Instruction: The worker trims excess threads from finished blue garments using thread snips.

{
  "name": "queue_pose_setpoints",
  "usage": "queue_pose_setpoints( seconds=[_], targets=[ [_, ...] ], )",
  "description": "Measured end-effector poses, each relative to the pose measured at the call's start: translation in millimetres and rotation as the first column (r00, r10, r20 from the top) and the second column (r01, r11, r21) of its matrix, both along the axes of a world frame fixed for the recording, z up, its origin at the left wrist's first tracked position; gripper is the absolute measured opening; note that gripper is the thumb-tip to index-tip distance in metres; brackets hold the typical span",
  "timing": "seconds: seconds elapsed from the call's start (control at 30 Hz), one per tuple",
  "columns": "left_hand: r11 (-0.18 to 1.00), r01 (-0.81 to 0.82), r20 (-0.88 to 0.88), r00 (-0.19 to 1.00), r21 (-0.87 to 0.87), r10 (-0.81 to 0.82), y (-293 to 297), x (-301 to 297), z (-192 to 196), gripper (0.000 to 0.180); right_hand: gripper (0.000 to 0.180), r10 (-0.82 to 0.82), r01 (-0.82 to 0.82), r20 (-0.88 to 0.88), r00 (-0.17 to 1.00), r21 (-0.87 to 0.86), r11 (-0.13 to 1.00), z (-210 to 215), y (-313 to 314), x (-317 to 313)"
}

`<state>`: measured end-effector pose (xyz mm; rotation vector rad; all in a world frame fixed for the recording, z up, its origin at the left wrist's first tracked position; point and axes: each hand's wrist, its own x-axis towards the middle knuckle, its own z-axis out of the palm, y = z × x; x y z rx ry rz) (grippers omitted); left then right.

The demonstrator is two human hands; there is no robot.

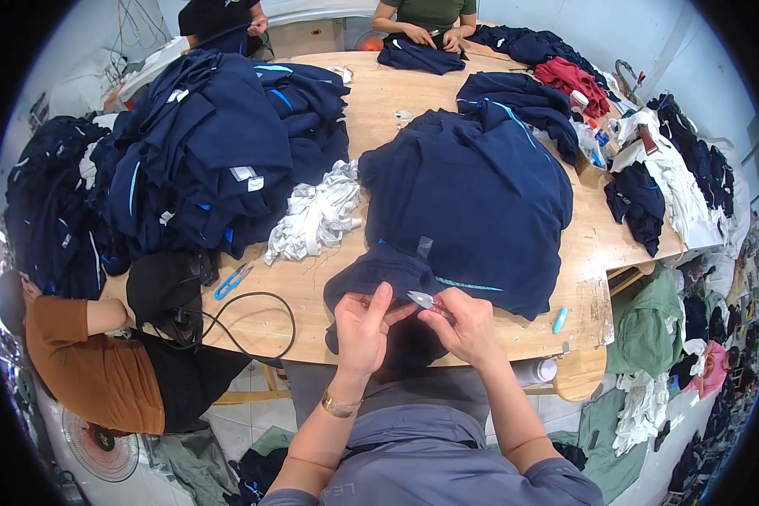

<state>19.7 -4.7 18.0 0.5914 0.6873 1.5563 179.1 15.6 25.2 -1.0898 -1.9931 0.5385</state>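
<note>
My right hand (464,327) is closed round a pair of thread snips (423,300), the metal blades pointing left toward my other hand. My left hand (364,327) grips the edge of a navy garment (390,268), thumb raised, the fingers partly hidden by the cloth. Part of that garment hangs over the table's near edge between my wrists. Right behind it a larger navy garment (472,202) with a light teal stripe lies spread out; where one ends and the other begins is hard to tell.
A tall heap of navy garments (219,126) fills the left of the table (367,93), beside a pile of white strips (316,215). Blue snips (233,282), a black cable (291,325) and a teal marker (560,320) lie nearby. People sit at the left and far side.
</note>
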Motion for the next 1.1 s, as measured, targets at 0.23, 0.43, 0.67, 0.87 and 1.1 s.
queue_pose_setpoints(
  seconds=[0.23,0.43,0.67,0.87,1.1],
  targets=[
    [0.999,-0.022,-0.062,0.998,0.031,0.024,-1,3,-3,0.017,0.029,0.03,-0.036,0.096,0.995,0.06,0.998,4,2,1],
    [0.999,-0.042,-0.072,0.997,0.007,0.042,-1,5,3,0.011,0.029,-0.032,0.032,0.01,0.999,-0.001,0.999,0,1,1],
    [0.995,-0.054,-0.193,0.979,0.082,0.069,-2,2,-5,0.016,0.029,-0.025,0.002,0.196,0.98,0.117,0.993,7,1,3],
    [0.994,-0.083,-0.235,0.967,0.068,0.097,-3,4,2,0.014,0.031,-0.036,-0.01,0.301,0.953,0.148,0.989,13,1,6],
    [0.991,-0.092,-0.309,0.944,0.101,0.119,-3,3,-2,0.017,0.031,-0.045,-0.007,0.339,0.94,0.153,0.988,17,1,7]
  ],
)
